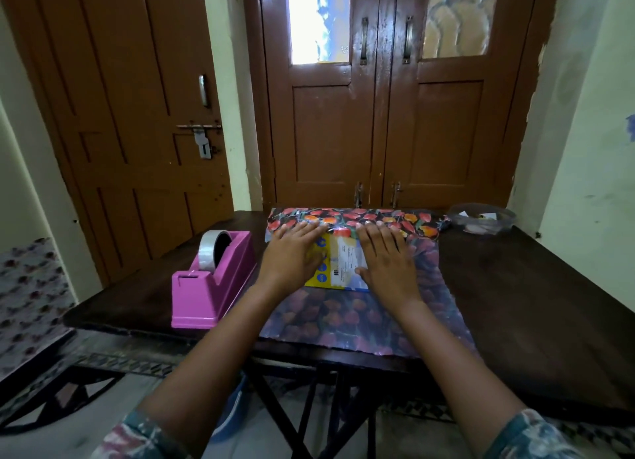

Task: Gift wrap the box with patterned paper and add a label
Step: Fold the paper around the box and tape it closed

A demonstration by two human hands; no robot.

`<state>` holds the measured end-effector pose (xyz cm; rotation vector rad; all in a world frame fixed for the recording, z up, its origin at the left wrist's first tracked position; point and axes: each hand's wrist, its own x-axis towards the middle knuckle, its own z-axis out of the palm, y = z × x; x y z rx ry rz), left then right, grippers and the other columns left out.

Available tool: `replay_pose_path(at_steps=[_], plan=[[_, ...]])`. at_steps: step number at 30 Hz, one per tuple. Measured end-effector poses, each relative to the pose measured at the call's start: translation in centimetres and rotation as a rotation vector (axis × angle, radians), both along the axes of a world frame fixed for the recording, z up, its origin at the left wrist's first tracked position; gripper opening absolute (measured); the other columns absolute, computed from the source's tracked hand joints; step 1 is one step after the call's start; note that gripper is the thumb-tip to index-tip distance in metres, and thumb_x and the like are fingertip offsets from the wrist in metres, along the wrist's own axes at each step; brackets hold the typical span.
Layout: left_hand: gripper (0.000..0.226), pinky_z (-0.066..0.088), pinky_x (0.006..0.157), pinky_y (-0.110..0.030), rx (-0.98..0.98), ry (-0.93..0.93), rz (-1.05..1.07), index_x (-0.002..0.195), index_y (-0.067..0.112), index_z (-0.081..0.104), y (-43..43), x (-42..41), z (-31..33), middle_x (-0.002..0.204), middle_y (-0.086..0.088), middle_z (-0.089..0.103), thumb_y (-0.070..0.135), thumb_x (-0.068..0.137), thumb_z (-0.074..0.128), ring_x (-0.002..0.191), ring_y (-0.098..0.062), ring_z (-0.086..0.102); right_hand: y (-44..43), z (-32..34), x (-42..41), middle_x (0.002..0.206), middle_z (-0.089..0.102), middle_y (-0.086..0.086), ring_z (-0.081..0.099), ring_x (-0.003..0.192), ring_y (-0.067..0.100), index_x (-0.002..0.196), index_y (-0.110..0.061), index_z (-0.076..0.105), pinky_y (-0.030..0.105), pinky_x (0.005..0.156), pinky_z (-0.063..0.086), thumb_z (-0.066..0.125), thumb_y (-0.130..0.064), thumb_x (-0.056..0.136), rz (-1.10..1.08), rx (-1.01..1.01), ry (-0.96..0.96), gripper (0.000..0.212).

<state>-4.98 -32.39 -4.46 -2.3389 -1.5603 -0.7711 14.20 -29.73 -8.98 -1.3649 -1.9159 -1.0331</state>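
A yellow box with a white shipping sticker lies on a sheet of patterned paper spread pale side up on the dark table. The paper's far edge is folded up over the box's far side, showing red and orange flowers on black. My left hand lies flat on the box's left part, its fingertips on the folded paper. My right hand lies flat on the right part, fingers spread, fingertips also on the fold. Both hands press down and grip nothing.
A pink tape dispenser with a clear tape roll stands left of the paper. A clear plastic container holding paper bits sits at the table's back right. Brown doors stand right behind the table. A patterned mattress lies at the left.
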Motion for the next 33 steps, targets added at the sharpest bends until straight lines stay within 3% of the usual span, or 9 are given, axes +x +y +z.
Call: replay_pose_path(at_steps=[3, 5, 10, 14, 17, 20, 22, 27, 33], plan=[[0.037, 0.045, 0.083, -0.030, 0.078, -0.201, 0.013, 0.129, 0.026, 0.056, -1.6, -0.6, 1.4, 0.119, -0.001, 0.065, 0.029, 0.092, 0.053, 0.107, -0.022, 0.060, 0.0, 0.1, 0.0, 0.119, 0.058, 0.014, 0.042, 0.113, 0.030, 0.126, -0.007, 0.040, 0.042, 0.101, 0.024, 0.087, -0.037, 0.050, 0.009, -0.006, 0.017, 0.095], [0.030, 0.045, 0.065, -0.026, 0.100, -0.274, 0.081, 0.119, 0.027, 0.064, -2.7, -1.5, 2.1, 0.100, -0.001, 0.072, 0.032, 0.091, 0.053, 0.089, -0.020, 0.065, 0.2, 0.3, 0.0, 0.116, 0.059, 0.015, 0.042, 0.111, 0.030, 0.125, -0.007, 0.041, 0.042, 0.099, 0.025, 0.088, -0.036, 0.046, 0.012, -0.010, 0.021, 0.097], [0.024, 0.034, 0.048, -0.019, -0.028, -0.265, 0.397, 0.104, 0.020, 0.068, -4.3, -6.2, 4.0, 0.087, 0.000, 0.069, 0.031, 0.094, 0.050, 0.060, -0.014, 0.057, 0.1, 0.4, -0.3, 0.114, 0.059, 0.017, 0.039, 0.109, 0.031, 0.121, -0.004, 0.052, 0.042, 0.098, 0.024, 0.090, -0.032, 0.043, 0.011, -0.010, 0.034, 0.091], [0.026, 0.042, 0.055, -0.024, -0.247, -0.271, 0.677, 0.099, 0.016, 0.065, -5.3, -10.8, 5.5, 0.087, -0.002, 0.064, 0.036, 0.093, 0.050, 0.072, -0.016, 0.057, 0.2, 0.5, -0.4, 0.115, 0.059, 0.018, 0.049, 0.110, 0.035, 0.122, -0.003, 0.055, 0.042, 0.099, 0.023, 0.090, -0.029, 0.043, 0.008, -0.036, 0.027, 0.090], [0.033, 0.044, 0.055, -0.030, -0.525, -0.505, 0.671, 0.100, 0.005, 0.061, -5.8, -12.7, 6.0, 0.086, -0.011, 0.062, 0.036, 0.093, 0.051, 0.074, -0.023, 0.058, 0.2, 0.5, -0.4, 0.114, 0.058, 0.020, 0.044, 0.110, 0.035, 0.121, -0.002, 0.053, 0.043, 0.098, 0.023, 0.090, -0.027, 0.043, 0.027, -0.022, 0.036, 0.090], [0.041, 0.050, 0.074, -0.038, -0.774, -0.777, 0.609, 0.118, 0.000, 0.052, -6.2, -13.4, 5.5, 0.119, -0.022, 0.056, 0.034, 0.095, 0.049, 0.106, -0.036, 0.058, 0.1, 0.5, -0.3, 0.114, 0.057, 0.022, 0.037, 0.109, 0.034, 0.120, 0.000, 0.052, 0.043, 0.097, 0.023, 0.091, -0.025, 0.043, 0.047, -0.005, 0.050, 0.090], [0.044, 0.051, 0.079, -0.039, -0.809, -0.866, 0.579, 0.124, 0.000, 0.048, -6.1, -13.4, 5.1, 0.130, -0.022, 0.049, 0.033, 0.095, 0.048, 0.114, -0.037, 0.053, 0.0, 0.5, -0.3, 0.113, 0.057, 0.022, 0.039, 0.108, 0.035, 0.119, 0.000, 0.054, 0.043, 0.097, 0.023, 0.091, -0.025, 0.042, 0.042, -0.012, 0.050, 0.089], [0.041, 0.055, 0.078, -0.040, -0.795, -0.999, 0.503, 0.112, -0.001, 0.055, -5.9, -13.1, 5.2, 0.109, -0.018, 0.055, 0.035, 0.095, 0.047, 0.101, -0.031, 0.056, 0.1, 0.4, -0.2, 0.115, 0.056, 0.023, 0.037, 0.110, 0.035, 0.121, 0.000, 0.050, 0.045, 0.099, 0.022, 0.090, -0.024, 0.045, 0.051, -0.023, 0.042, 0.089], [0.032, 0.056, 0.069, -0.040, -0.792, -1.132, 0.467, 0.091, 0.002, 0.057, -6.7, -13.0, 5.1, 0.107, -0.019, 0.051, 0.033, 0.094, 0.048, 0.095, -0.032, 0.052, -0.1, 0.4, -0.4, 0.116, 0.056, 0.024, 0.048, 0.109, 0.039, 0.122, 0.000, 0.045, 0.045, 0.100, 0.021, 0.090, -0.023, 0.045, 0.059, -0.024, 0.047, 0.092]])
